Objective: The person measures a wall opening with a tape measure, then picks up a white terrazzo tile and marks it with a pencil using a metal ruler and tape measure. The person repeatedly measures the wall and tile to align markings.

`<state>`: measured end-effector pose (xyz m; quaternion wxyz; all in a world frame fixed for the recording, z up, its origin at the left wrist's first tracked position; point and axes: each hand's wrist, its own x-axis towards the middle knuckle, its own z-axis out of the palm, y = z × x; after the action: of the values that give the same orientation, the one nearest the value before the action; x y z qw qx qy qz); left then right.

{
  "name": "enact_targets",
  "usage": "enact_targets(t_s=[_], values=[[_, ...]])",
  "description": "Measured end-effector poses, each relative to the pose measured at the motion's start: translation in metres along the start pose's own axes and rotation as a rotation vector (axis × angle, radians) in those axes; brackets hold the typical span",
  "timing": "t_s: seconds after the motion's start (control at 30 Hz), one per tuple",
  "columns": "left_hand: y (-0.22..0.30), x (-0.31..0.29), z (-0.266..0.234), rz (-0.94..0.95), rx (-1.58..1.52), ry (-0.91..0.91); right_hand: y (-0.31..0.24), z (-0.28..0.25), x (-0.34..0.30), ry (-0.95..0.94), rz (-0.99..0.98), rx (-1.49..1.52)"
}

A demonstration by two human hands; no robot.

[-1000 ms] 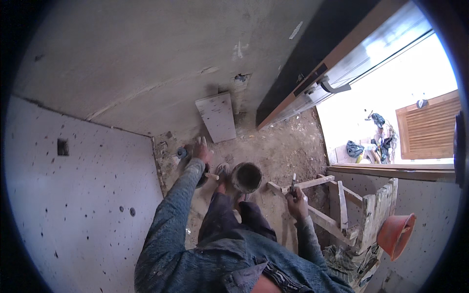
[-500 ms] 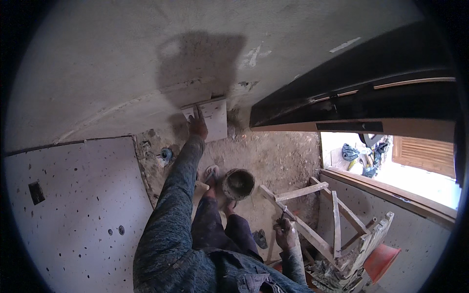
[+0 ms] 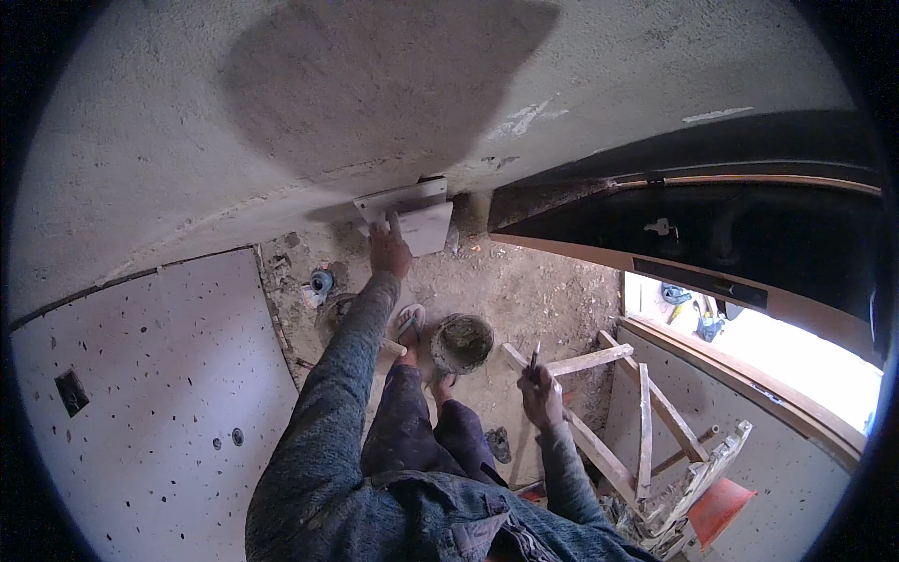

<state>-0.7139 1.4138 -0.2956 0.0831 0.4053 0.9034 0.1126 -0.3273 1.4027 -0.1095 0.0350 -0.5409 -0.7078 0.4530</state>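
Note:
Ahead of me, my left hand (image 3: 389, 249) is stretched to the foot of the rough grey wall, fingers against a flat white tile-like piece (image 3: 429, 228). A pale band with small dark marks (image 3: 401, 195) runs along its upper side; whether that is a second piece I cannot tell. Some of my left thumb and palm is hidden. My right hand (image 3: 542, 397) is raised in front of the wooden frame, closed around a slim pencil-like tool (image 3: 535, 354) pointing up. Between my feet and the frame stands a dark bucket (image 3: 462, 343) with grey material inside.
A light wooden frame (image 3: 646, 421) stands to the right, with a red-orange container (image 3: 719, 510) beside it. A speckled white panel (image 3: 159, 393) covers the left side. A dark door (image 3: 730, 220) with a key is at the right. A small blue-grey item (image 3: 321, 280) lies by the wall.
My right hand has risen away from the wooden frame, with the slim tool upright. The white piece's top now shows a tilted band. My view has shifted, and the wall shadow looks larger.

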Motion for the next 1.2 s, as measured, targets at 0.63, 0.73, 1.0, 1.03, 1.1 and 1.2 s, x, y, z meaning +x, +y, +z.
enact_targets(t_s=[0.63,0.73,1.0,1.03,1.1,1.2], values=[[0.009,-0.073,0.005,-0.462,-0.741,0.344,-0.096,0.146,0.332,0.222,-0.896,-0.5],[0.004,-0.066,-0.001,-0.519,-0.863,0.382,-0.101,0.156,0.343,0.136,-0.866,-0.642],[-0.015,-0.063,0.005,-0.482,-0.979,0.236,-0.107,0.175,0.364,0.211,-0.924,-0.808],[-0.017,-0.063,0.007,-0.381,-0.89,0.257,-0.108,0.175,0.366,0.224,-0.967,-0.773],[-0.023,-0.06,0.009,-0.266,-0.791,0.267,-0.11,0.176,0.368,0.175,-0.939,-0.758],[-0.03,-0.049,0.013,-0.235,-0.773,0.264,-0.112,0.176,0.369,0.155,-0.905,-0.858]])
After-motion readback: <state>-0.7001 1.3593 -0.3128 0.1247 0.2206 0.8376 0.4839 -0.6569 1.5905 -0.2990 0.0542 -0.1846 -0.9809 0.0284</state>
